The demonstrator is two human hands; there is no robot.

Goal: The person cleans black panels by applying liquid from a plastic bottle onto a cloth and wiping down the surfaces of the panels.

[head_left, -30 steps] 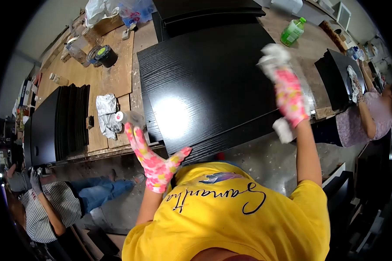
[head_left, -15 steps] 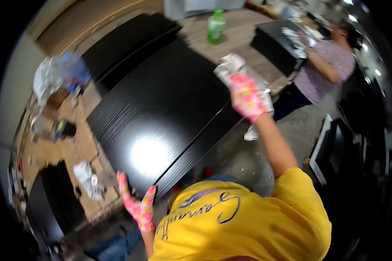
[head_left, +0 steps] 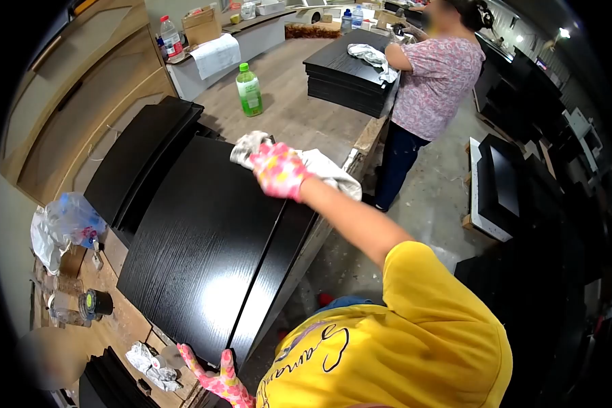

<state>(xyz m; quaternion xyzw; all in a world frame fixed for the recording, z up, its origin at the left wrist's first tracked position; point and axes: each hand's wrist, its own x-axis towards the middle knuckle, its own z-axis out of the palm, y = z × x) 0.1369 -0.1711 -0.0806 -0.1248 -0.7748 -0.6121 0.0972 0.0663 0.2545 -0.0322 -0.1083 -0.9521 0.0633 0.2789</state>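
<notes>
Crumpled wrapping (head_left: pixel 149 368) lies left of the left hand (head_left: pixel 219 381), its fingers spread and gripping nothing at the black panel's (head_left: pixel 190 231) near corner; contact unclear. The panel spans both hands. Beyond the right fingers, bare bench (head_left: pixel 285 75) surrounds a green bottle (head_left: pixel 249 93), label unreadable. The right hand (head_left: pixel 280 173) clutches white cloth (head_left: pixel 332 175) at the panel's edge. Shirt (head_left: pixel 394 340) lettering begins "Saman".

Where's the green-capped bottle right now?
In the head view, the green-capped bottle stands on the table, above and left of the picture's centre, just beyond the cloth in the right hand.
</notes>
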